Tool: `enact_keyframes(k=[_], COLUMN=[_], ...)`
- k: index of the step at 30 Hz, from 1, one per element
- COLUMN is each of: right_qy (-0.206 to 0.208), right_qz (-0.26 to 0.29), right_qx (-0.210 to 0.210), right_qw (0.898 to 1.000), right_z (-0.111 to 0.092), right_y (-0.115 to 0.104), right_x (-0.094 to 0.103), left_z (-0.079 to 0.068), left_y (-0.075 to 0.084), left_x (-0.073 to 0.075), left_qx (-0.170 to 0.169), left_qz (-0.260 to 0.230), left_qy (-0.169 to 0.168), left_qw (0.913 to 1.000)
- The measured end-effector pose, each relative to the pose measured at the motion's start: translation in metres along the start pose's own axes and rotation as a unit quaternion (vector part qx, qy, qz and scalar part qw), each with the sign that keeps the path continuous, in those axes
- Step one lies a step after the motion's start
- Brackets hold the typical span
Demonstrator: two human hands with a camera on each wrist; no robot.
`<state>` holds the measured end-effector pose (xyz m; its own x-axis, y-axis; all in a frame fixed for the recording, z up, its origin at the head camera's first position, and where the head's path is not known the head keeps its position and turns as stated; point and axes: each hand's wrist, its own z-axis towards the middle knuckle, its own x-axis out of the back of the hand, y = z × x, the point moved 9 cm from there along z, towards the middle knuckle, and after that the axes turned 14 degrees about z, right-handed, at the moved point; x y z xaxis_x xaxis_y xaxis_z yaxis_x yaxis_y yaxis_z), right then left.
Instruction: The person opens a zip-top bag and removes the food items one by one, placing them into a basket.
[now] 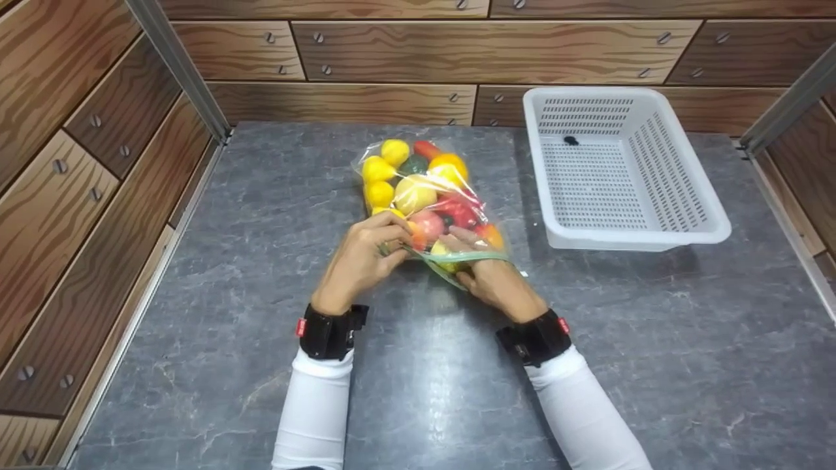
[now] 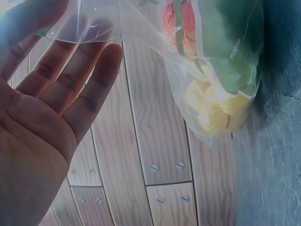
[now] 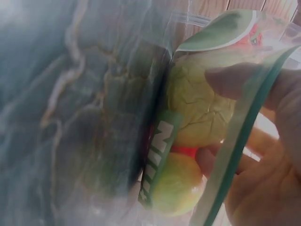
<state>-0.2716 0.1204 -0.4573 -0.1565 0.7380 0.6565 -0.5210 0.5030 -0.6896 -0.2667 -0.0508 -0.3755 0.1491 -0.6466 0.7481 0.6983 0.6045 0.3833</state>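
The grey, stone-look table (image 1: 228,313) has walls with a brown wood-plank look (image 1: 392,52) at the back and on both sides. The clear plastic bag with a green edge (image 1: 473,256) lies near the middle of the table, with its far end near the back wall. A wide stretch of table lies to the left of it. A thinner strip lies between it and the white plastic basket with little holes (image 1: 637,236) on the right. A small black thing (image 1: 571,140) sits inside the basket.

The bag's mouth faces the person. Inside are round yellow fruits (image 1: 380,194), a dark green bumpy one (image 1: 413,165) and red and orange ones.

The left hand (image 1: 367,253) pinches the left side of the bag's mouth between thumb and fingers. Its other fingers are spread and only a little bent.

The right hand (image 1: 491,274) has its fingers inside the mouth, rather straight and spread apart. In the right wrist view, their tips touch a big wrinkly yellow fruit (image 3: 197,108), just beside a smooth yellow-green one (image 3: 178,186).
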Motion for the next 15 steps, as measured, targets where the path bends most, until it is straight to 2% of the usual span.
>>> enact_keyframes(k=[7,15], right_qy=[-0.010,-0.006], right_qz=[-0.017,-0.012], right_qx=[0.047,0.025], right_qw=[0.999,1.000], right_z=[-0.0001,-0.0018], right_y=[-0.0080,-0.0045], right_x=[-0.0026,0.0015], left_z=[-0.0028,-0.0005], left_y=[0.0001,-0.0021], left_x=[-0.0001,-0.0004], left_qx=[0.007,0.010], left_qz=[0.005,0.003], left_qy=[-0.006,-0.008], left_qw=[0.9999,0.9999])
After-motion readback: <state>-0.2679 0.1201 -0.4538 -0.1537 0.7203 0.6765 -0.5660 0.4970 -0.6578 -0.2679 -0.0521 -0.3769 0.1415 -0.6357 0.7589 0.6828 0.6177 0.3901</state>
